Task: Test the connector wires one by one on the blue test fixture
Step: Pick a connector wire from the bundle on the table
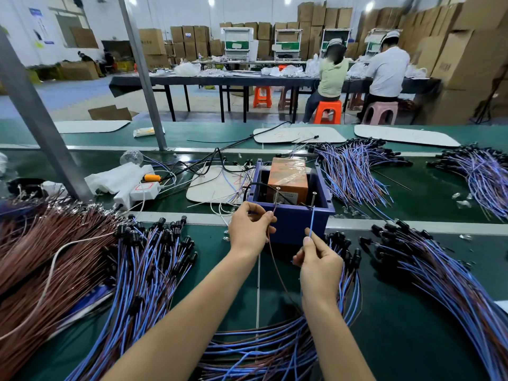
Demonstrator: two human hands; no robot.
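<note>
The blue test fixture (298,221), an open box with an orange block (288,178) inside, stands mid-bench. Two upright metal pins (277,195) rise at its front rim. My left hand (248,229) pinches a brown wire (275,259), its tip held up near the left pin. My right hand (319,266) pinches the blue wire (312,224), whose end reaches up toward the right pin. Both wires run down between my forearms into a heap of connector wires (272,345).
Piles of blue-and-brown wires with black connectors lie left (148,259), right (439,273) and behind the fixture (354,171). A brown wire bundle (41,254) fills the far left. A metal post (41,127), a white power strip (137,192) and two seated workers (357,75) are beyond.
</note>
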